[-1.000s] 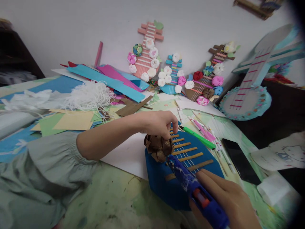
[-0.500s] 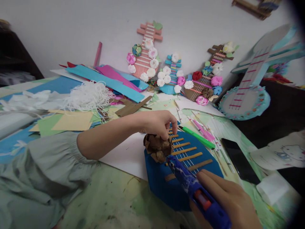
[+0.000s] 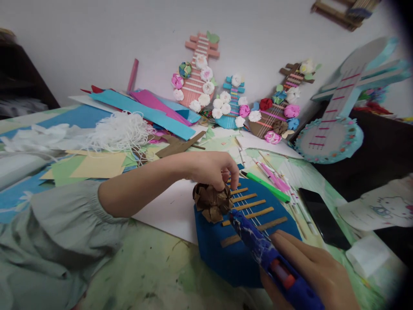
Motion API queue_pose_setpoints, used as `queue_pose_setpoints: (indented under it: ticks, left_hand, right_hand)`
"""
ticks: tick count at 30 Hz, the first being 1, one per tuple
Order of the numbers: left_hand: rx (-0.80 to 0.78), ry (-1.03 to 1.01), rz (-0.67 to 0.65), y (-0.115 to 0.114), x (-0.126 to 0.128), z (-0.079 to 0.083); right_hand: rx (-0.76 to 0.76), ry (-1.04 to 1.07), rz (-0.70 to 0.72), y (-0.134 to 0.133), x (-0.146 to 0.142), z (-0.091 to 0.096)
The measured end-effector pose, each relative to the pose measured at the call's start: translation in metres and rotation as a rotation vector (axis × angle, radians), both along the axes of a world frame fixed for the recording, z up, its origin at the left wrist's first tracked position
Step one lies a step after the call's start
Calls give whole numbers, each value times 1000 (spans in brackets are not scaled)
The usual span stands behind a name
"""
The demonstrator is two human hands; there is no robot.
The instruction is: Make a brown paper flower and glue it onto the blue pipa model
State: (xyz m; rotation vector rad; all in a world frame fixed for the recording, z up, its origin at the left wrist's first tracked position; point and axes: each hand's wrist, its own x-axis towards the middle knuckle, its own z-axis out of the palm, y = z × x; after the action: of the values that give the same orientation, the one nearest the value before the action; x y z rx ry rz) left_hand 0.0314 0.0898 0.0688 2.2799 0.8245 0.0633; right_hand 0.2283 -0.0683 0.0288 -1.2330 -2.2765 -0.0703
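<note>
My left hand (image 3: 217, 168) reaches across a blue cardboard lute-like instrument (image 3: 232, 265), its fingers bent down and the thumb against a crumpled brown paper flower (image 3: 213, 202). That flower lies on the upper left of the instrument's body. In my right hand (image 3: 318, 269) is a blue hot glue gun (image 3: 254, 241), tilted so that its nozzle points at the flower's right side. Wooden strips (image 3: 254, 215) and white strings run over the blue body. Part of its neck is hidden behind my left hand.
A green marker or cutter (image 3: 266, 186), thin paper-wrapped sticks (image 3: 300, 206) and a black phone (image 3: 323, 218) lie to the right. White string (image 3: 121, 131) and coloured paper (image 3: 142, 113) are piled at left. Decorated cardboard instruments (image 3: 196, 84) lean against the wall.
The glue gun's nozzle has moved slightly right, a little away from the brown paper flower. My left hand stays at the flower, almost unmoved.
</note>
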Motion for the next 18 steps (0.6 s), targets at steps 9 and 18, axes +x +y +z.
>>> queue_pose_setpoints:
  ticks: [9,18]
  left_hand:
    - [-47,-40,-33,8,-10,2]
    - [-40,8,-46,3,-17,11]
  right_hand:
    - [-24,120,-222,-7,4,2]
    - [87,434,-502,-10,4,-11]
